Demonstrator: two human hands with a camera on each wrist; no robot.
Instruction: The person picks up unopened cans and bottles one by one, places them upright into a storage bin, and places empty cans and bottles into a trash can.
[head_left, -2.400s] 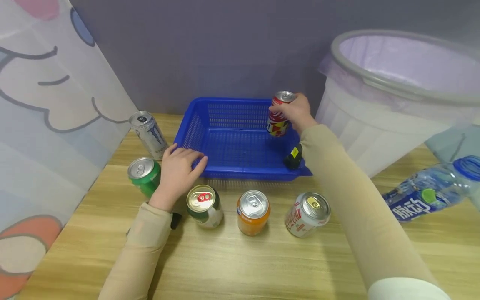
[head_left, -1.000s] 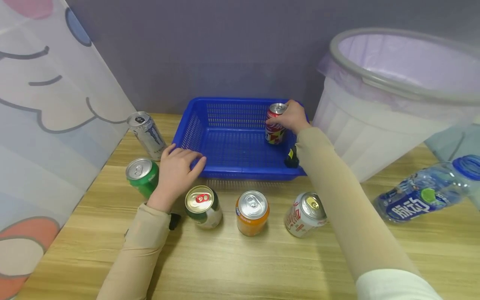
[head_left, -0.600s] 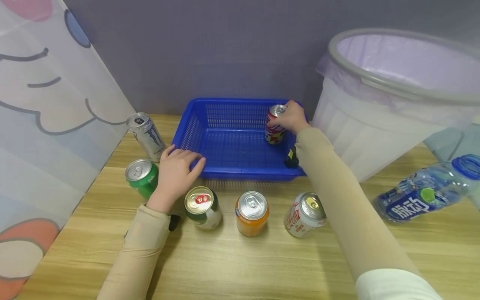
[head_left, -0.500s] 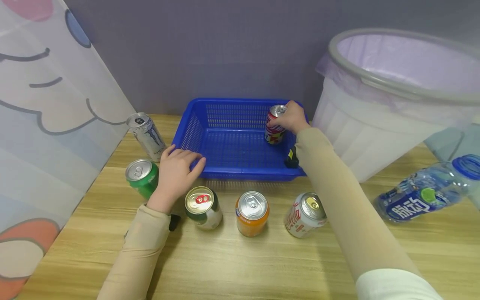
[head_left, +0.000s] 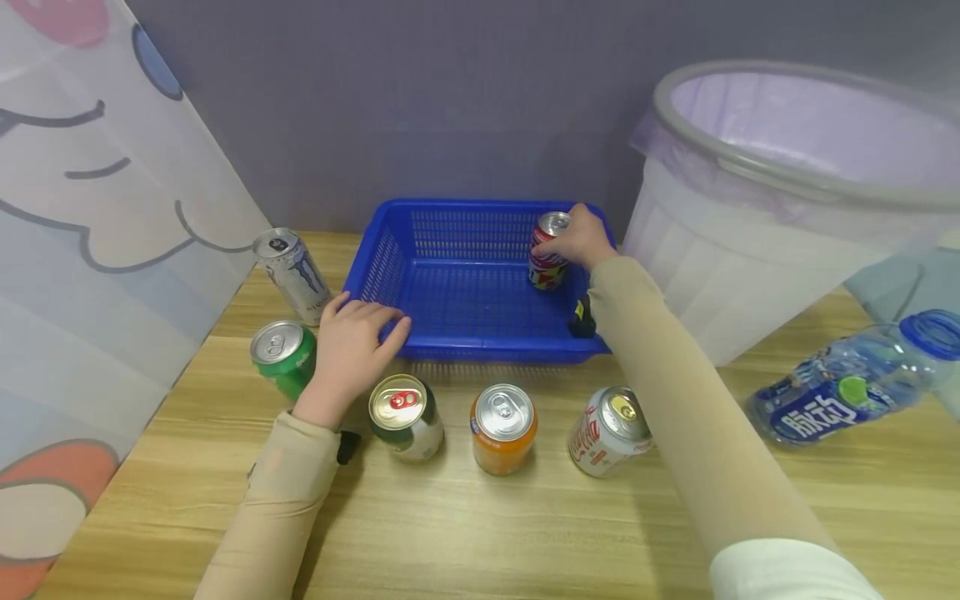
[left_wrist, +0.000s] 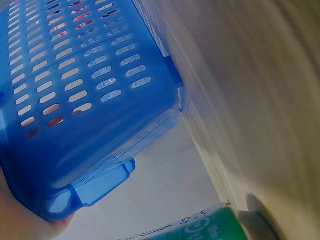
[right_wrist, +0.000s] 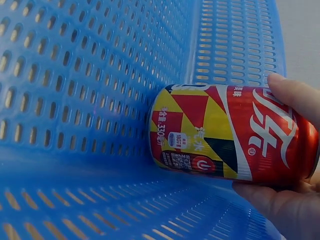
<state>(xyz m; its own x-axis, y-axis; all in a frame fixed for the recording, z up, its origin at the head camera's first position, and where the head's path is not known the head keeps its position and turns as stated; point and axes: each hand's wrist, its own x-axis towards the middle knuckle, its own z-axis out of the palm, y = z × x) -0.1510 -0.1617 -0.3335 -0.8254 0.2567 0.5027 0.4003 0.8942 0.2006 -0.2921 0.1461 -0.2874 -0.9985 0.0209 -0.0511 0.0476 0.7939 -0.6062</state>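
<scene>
My right hand (head_left: 583,238) grips a red cola can (head_left: 547,271) near its top. The can stands inside the blue basket (head_left: 480,343), near the back right corner. In the right wrist view the can (right_wrist: 200,132) shows a red, yellow and black pattern, its base at the basket floor. My left hand (head_left: 352,350) holds the basket's front left corner, fingers bent over the rim. Close to that hand stand a green can (head_left: 296,367), a tall white Monster can (head_left: 300,287), and a dark green and white can with a gold top (head_left: 412,425).
An orange can (head_left: 504,450) and a white Coca-Cola can (head_left: 603,442) stand in front of the basket. A clear plastic bottle with a blue label (head_left: 825,408) lies at the right, below a large white bin (head_left: 697,242). A grey wall (head_left: 450,100) rises behind.
My right hand has lowered the red cola can into the basket, a little leftward, and keeps its grip. Over the last half second little moves. My left hand stays at the basket corner.
</scene>
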